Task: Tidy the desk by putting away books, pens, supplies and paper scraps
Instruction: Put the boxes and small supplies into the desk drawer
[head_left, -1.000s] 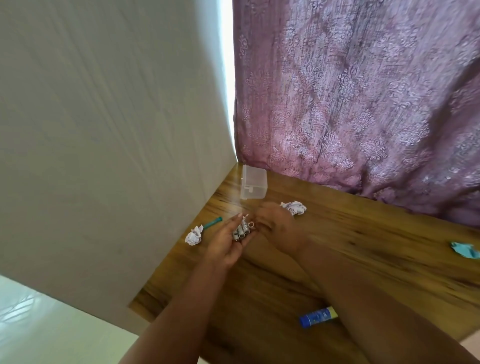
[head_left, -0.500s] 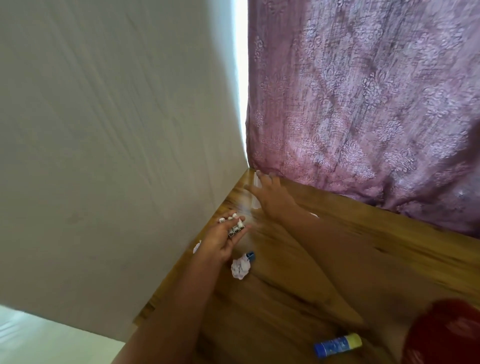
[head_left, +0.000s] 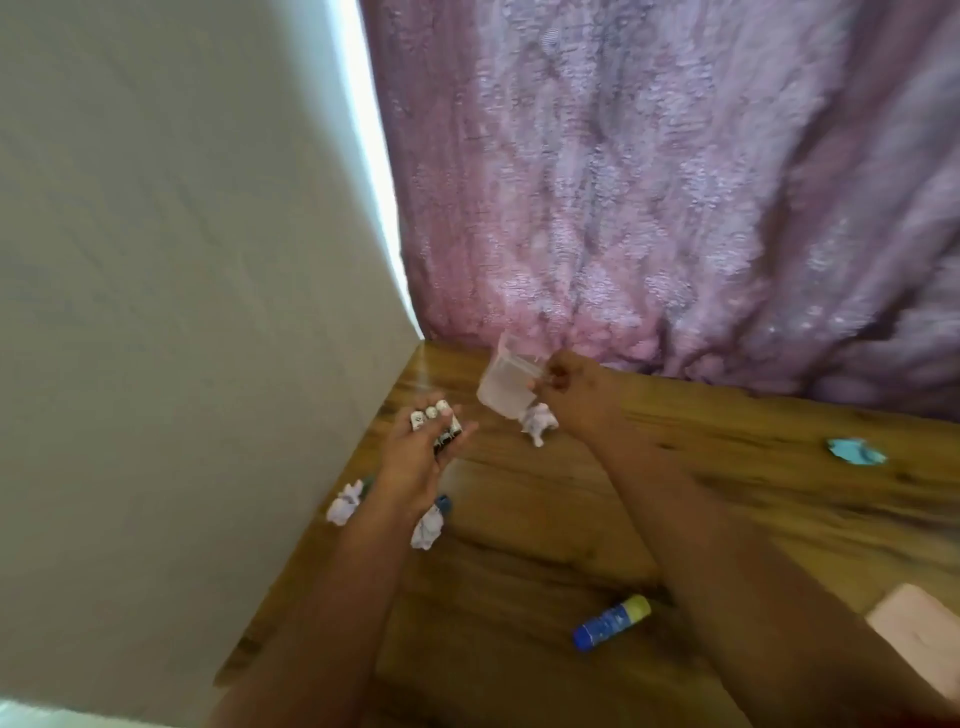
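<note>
- Batteries (head_left: 435, 427), small cylinders as far as the blur allows, lie loose across the upturned palm of the left hand (head_left: 418, 462), held above the counter (head_left: 597, 519) near the wall; the fingers are only lightly cupped, not clamped, so a tilt of the palm could roll them off onto the counter.
- Clear plastic box (head_left: 508, 383) hangs tilted just right of them, pinched at its rim by the right hand (head_left: 576, 387); that thin grip could slip as the weight drops in.
- Pouring from palm to box risks misses if the mouths are not lined up.
- Crumpled paper scraps (head_left: 539, 423) lie under the box, with others beneath the left wrist, and a glue stick (head_left: 611, 622) lies nearer; strays could hide among them.
</note>
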